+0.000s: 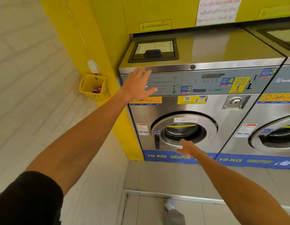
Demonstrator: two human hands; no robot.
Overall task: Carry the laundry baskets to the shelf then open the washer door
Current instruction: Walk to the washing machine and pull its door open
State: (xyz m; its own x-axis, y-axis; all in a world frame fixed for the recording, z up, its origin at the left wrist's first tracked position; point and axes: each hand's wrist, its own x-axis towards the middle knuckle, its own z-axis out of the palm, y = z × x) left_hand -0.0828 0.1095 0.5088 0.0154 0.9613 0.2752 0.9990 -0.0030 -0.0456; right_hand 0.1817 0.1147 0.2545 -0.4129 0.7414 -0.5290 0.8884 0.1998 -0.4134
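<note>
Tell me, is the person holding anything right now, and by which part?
Nothing is held. The left hand is open with fingers spread in front of the washer's control panel. The right hand reaches open toward the washer door, short of its handle.

Bg: yellow wall behind the machines, w/ a white paper notice in red script and a small yellow label lower left of it. Left side: white tiled wall. Small yellow perforated basket hangs off a white hook on the yellow pillar. Floor: pale grey tiles, raised plinth edge w/ light strip. Even bright lighting.
</note>
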